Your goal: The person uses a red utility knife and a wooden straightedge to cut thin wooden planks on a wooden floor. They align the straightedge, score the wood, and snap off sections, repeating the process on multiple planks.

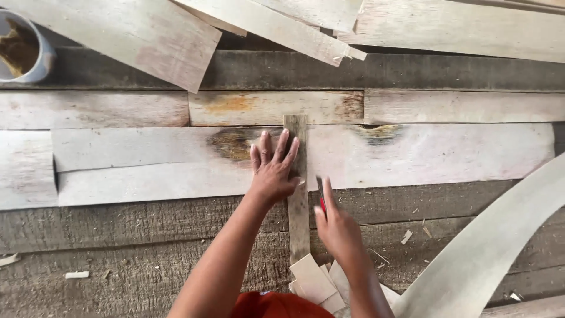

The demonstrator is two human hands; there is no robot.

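My left hand [273,168] lies flat with fingers spread on a narrow upright wooden strip [298,218] and on the wide veneer sheet [412,156] beneath it. My right hand [336,227] grips a small knife with a red handle [321,197], its blade against the strip's right edge. The strip runs from the upper boards down toward me. Small cut veneer offcuts [315,282] are piled at its near end.
A grey bucket with brown contents [23,50] stands at the top left. Loose veneer sheets [147,35] overlap along the top. A long curved veneer band [488,247] sweeps across the lower right. Wood chips litter the rough plank bench [118,259].
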